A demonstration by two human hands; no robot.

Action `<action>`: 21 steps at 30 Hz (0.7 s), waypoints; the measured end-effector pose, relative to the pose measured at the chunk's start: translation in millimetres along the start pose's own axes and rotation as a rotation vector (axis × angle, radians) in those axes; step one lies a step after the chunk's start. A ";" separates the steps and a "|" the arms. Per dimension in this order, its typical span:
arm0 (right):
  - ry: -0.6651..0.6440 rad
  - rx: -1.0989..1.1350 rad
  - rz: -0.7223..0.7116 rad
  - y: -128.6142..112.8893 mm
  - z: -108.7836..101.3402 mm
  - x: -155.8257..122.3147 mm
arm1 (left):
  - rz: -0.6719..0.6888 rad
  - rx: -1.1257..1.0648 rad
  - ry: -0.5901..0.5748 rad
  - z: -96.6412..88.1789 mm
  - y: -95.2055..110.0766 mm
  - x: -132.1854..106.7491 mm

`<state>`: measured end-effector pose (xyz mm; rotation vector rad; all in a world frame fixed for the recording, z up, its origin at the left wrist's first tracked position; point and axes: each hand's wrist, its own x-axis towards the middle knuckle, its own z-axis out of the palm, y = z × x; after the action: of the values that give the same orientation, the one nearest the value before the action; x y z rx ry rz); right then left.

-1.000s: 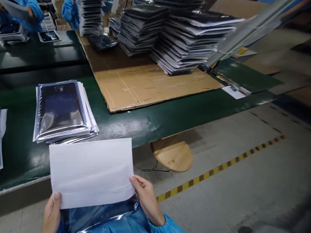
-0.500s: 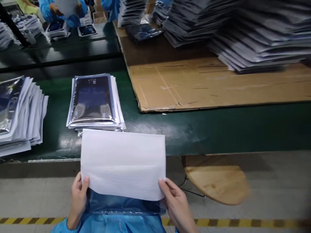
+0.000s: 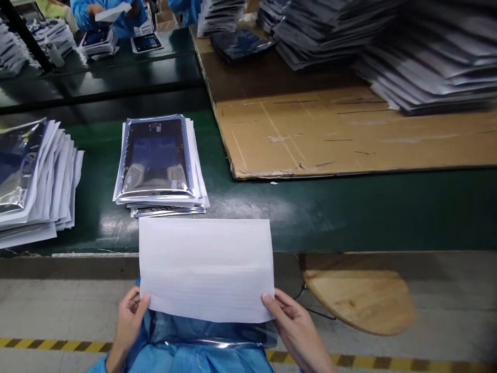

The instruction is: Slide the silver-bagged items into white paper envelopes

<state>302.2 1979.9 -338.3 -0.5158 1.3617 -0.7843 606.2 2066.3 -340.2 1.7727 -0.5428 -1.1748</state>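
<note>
A white sheet of paper (image 3: 205, 248) is stretched between my two hands in front of the table edge. My left hand (image 3: 130, 317) pinches its lower left corner, thumb on top. At the lower right corner, my right hand (image 3: 293, 322) pinches it the same way. Clear shiny plastic film (image 3: 219, 334) hangs from under the paper in front of my blue sleeves and gown; how the two are joined is hidden. Just beyond the paper lies a stack of dark flat panels in clear film with white sheets between (image 3: 157, 158).
Another such stack (image 3: 58, 181) stands at the left on the green table (image 3: 330, 212). Cardboard (image 3: 330, 140) bears tall piles of grey-edged sheets (image 3: 438, 67). A wooden stool (image 3: 361, 295) is below the table edge. Across the bench, a person in blue sleeves (image 3: 83, 13) holds a white sheet.
The view has shifted slightly, so things on the table sit further right. I still hold the paper at both corners. The person across has tilted their white sheet flatter.
</note>
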 end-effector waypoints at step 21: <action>0.129 0.075 0.055 33.7 -4.0 -22.2 | -0.023 0.037 -0.078 13.8 -7.5 20.8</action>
<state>304.3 2018.9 -349.0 -0.3727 1.4532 -0.8322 602.4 2048.2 -358.5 1.7743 -0.5946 -1.2616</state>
